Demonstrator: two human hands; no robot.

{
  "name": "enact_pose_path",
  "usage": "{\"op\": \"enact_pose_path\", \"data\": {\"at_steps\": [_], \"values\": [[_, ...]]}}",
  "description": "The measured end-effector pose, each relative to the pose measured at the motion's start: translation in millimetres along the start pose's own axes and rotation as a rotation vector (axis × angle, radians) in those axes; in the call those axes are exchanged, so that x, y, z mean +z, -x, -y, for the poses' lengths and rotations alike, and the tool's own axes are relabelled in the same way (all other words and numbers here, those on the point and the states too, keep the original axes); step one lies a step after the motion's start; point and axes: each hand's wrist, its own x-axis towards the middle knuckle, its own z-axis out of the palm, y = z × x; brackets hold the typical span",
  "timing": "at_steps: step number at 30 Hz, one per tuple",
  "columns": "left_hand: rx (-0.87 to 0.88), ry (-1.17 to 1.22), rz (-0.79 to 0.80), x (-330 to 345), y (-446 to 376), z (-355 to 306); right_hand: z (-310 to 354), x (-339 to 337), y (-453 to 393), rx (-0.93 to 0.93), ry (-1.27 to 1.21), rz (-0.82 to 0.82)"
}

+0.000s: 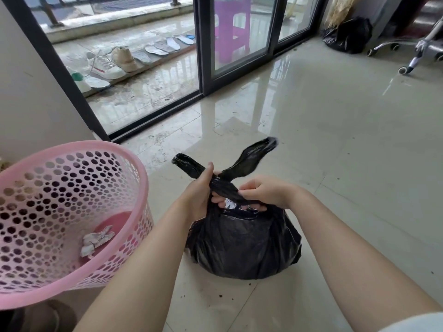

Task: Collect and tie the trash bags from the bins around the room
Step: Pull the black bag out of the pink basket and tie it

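- The left hand (200,191) is closed around one twisted ear of the black plastic trash bag (242,245), thumb laid along the strip.
- The other ear is pinched by the right hand (263,192), fingers curled at the crossing point above the bag mouth.
- The bag is seated on the glossy tiled floor (335,140), just beside the pink perforated plastic bin (72,212); the knot is judged half formed, with both ear tips standing free.
- A gap is left at the mouth, where something shiny shows; if the ears are drawn unevenly, contents could be spilled or the thin film torn.
- A crumpled white paper scrap (96,240) remains in the bin.
- A second black bag (347,35) is seen well apart, near the sliding glass door (239,32).
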Motion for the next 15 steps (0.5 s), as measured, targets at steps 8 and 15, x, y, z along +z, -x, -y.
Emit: {"op": "enact_pose_path", "data": {"at_steps": [8, 15], "values": [[-0.249, -0.759, 0.237, -1, 12, -4, -15, -10, 2, 0.072, -0.169, 0.005], [0.072, -0.698, 0.069, -7, 6, -6, -14, -26, 13, 0.003, -0.482, 0.117]]}}
